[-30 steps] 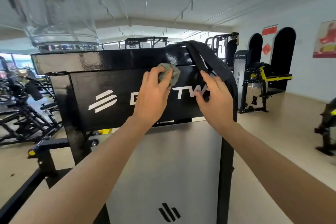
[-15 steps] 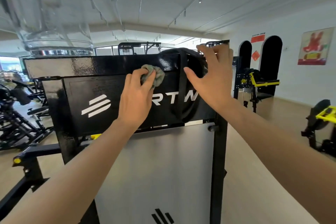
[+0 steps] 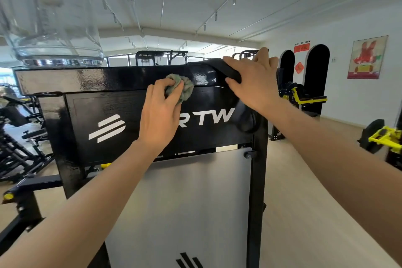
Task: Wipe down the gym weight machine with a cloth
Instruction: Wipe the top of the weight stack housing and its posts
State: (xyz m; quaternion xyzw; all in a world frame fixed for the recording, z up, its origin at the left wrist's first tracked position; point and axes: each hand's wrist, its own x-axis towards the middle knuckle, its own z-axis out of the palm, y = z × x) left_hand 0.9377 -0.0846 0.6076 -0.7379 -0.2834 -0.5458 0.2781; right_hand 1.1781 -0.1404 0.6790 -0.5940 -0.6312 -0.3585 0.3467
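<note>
The left hand has its fingers and thumb curled round a bunched grey-green cloth and presses it against the weight machine, right at the seam where the glossy top beam meets the black logo panel. The right hand grips a black strap, fingers hooked over the machine's upper right corner and thumb under the strap, holding it up against the top edge.

What has just changed is the strap: 1 second ago it hung across the panel with the right hand low on it, over the white lettering; half a second ago it was being lifted. Now it is bunched at the corner and the letters RTW show uncovered. That likely frees the right part of the panel for wiping.

The cloth has also climbed, from the panel face beside the lettering to the beam's lower edge, and sits nearer the right hand than before.

A clear container stands on the beam at far left, well apart from both hands.
</note>
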